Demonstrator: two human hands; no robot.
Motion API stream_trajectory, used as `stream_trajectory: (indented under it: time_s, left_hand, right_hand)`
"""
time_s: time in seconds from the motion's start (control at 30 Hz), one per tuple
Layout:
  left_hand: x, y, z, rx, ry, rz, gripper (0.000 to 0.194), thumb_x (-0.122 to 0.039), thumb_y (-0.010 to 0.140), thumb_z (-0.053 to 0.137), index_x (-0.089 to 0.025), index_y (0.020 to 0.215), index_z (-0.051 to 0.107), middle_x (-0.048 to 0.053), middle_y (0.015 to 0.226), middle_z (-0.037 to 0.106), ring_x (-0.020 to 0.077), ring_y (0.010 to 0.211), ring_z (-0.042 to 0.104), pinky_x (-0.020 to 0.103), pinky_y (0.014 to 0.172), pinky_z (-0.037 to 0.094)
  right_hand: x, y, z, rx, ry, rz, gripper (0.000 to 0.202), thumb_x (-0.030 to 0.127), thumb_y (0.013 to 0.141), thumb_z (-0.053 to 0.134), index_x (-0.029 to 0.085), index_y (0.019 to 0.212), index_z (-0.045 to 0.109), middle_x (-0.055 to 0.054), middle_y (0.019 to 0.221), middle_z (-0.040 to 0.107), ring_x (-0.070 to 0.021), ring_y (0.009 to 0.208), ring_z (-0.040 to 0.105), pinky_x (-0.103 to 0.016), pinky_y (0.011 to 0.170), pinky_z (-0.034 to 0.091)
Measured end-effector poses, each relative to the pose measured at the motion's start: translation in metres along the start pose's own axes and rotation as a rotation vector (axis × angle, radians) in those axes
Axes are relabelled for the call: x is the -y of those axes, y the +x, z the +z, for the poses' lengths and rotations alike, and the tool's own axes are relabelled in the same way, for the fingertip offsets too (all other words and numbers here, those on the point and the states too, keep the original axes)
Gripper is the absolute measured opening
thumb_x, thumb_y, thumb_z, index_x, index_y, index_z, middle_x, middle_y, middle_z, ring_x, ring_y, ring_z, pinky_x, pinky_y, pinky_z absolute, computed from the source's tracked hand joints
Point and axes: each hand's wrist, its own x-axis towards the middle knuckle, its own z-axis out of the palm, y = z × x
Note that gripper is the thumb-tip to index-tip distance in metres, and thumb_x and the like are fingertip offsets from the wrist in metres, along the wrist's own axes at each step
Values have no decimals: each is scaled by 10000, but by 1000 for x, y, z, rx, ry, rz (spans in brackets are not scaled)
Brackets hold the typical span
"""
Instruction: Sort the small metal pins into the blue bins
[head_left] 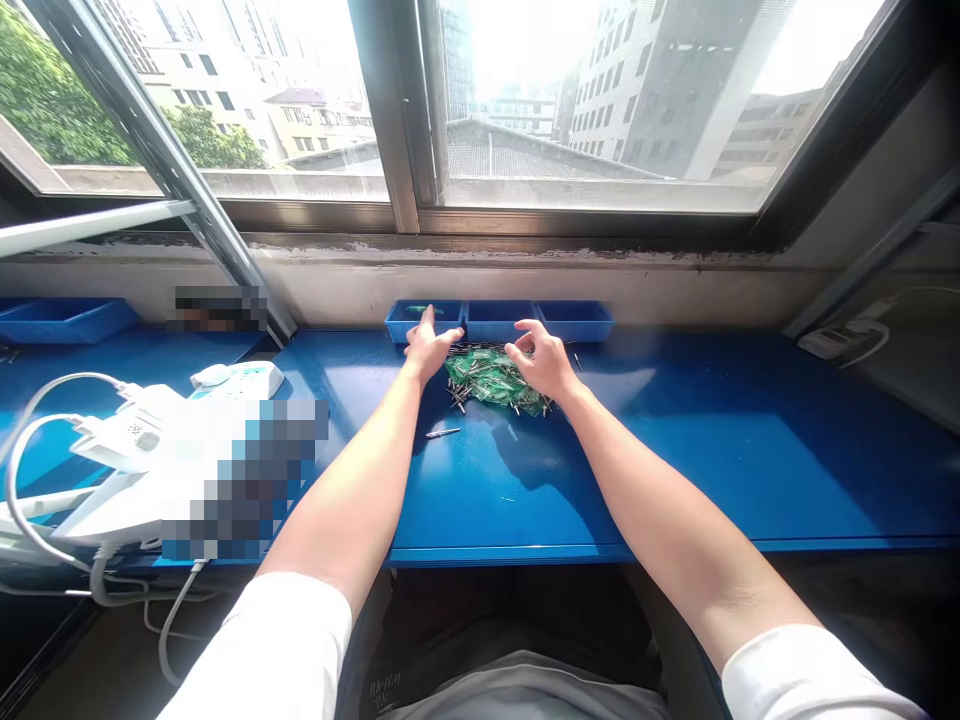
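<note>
My left hand [430, 350] reaches to the front of the left blue bin [397, 328], fingers spread and nothing visible in them. A small green piece [415, 309] shows inside that bin, just behind the fingers. My right hand [546, 362] hovers at the right side of a pile of green plastic pieces [491, 378], its fingers curved with a gap between thumb and forefinger. Mixed through the pile are thin, dark, metallic pen-like parts [457, 393]. One such silver part [442, 433] lies alone on the table nearer to me.
A middle blue bin [501, 328] and a right blue bin [577, 328] adjoin the left one below the window. Another thin part [577, 361] lies right of the pile. White plugs [139, 430] and cables crowd the left of the blue table [712, 450]. A metal post [225, 240] stands behind them.
</note>
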Motion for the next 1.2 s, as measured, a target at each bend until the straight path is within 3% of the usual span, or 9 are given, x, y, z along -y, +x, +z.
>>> stream_trajectory:
  time_s: [0.13,0.37,0.53,0.7,0.87,1.0,1.2]
  left_hand:
    - [-3,-5,1,-23,95,-116,680,-425,620,715,-256,1252,530,125,1388,454,389,1368,252,582,1087,199]
    - [-19,-14,5,-14,169,-1,503,-375,651,692,-227,1124,604,116,1371,477,380,1309,334,566,1069,237]
    - [-26,-24,12,108,271,122,394,-428,715,618,-201,1035,650,108,1203,614,322,1219,451,475,1046,327]
    - [-29,-30,17,212,354,201,431,-491,765,559,-184,1049,667,114,1116,660,299,1132,538,430,1004,380]
    - [-31,-34,19,249,356,252,395,-492,765,571,-213,1020,685,88,1084,678,284,1086,570,398,971,413]
    - [-36,-36,19,290,374,279,386,-484,775,567,-214,1022,689,88,1092,675,291,1086,570,410,978,408]
    - [-40,-40,20,327,359,328,387,-484,796,547,-198,1016,687,95,1078,675,300,1089,563,438,982,394]
  right_hand:
    - [-5,2,-1,-39,-67,-2,293,346,805,551,196,1055,572,-32,808,675,-194,770,607,-330,715,467]
    - [-11,0,-1,61,-164,20,321,390,764,608,183,1004,654,-91,950,689,-257,966,588,-393,843,470]
    - [-9,-4,1,151,-207,-14,483,512,724,640,186,1080,652,-117,1054,667,-304,1099,533,-445,929,429]
    - [-8,-4,0,183,-177,-53,536,315,688,680,153,1188,578,-121,1108,650,-258,1024,591,-382,891,467]
    - [-6,-3,-2,178,-201,-92,223,267,755,609,161,938,682,-86,936,695,-217,865,634,-334,793,490]
    - [-6,-3,-1,142,-189,-143,160,258,787,583,177,845,708,-68,879,692,-195,805,626,-321,764,490]
    - [-7,-2,3,30,-262,-188,176,259,811,565,207,787,732,-82,1040,668,-246,1047,557,-405,913,437]
